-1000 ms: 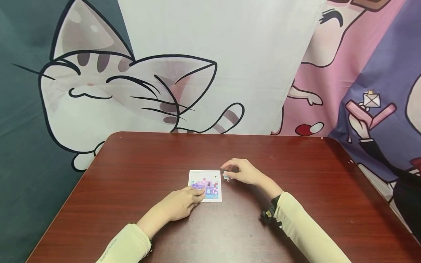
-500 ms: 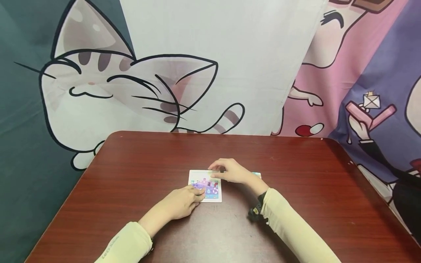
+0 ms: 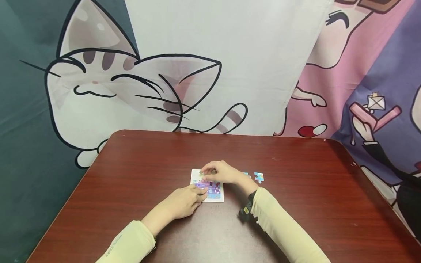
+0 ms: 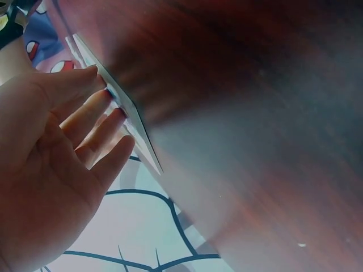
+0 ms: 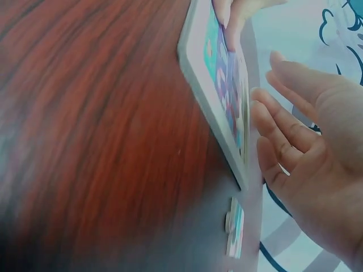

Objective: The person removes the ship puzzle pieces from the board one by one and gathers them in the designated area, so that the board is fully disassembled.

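Observation:
A square white-framed jigsaw puzzle (image 3: pixel 215 197) lies on the table, its lower part filled with purple, pink and blue picture. My left hand (image 3: pixel 184 201) rests on its left side, fingers fairly straight on the picture; the left wrist view shows this hand (image 4: pixel 62 136) from the palm side at the board's edge (image 4: pixel 133 110). Over the upper part of the board, my right hand (image 3: pixel 223 172) bends thumb and fingers toward each other, seemingly pinching a small pale puzzle piece that is mostly hidden. In the right wrist view this hand (image 5: pixel 317 136) hovers beside the board (image 5: pixel 212 122).
Two loose puzzle pieces lie to the right of the board: one light blue piece (image 3: pixel 259 177) in plain sight, another (image 3: pixel 246 175) partly behind the right wrist. The brown wooden table (image 3: pixel 296 190) ends at a printed cloth backdrop (image 3: pixel 204 29).
My right hand has moved left, from beside the board to above its upper part. Loose pieces at the right have come into sight. My left hand stays on the board.

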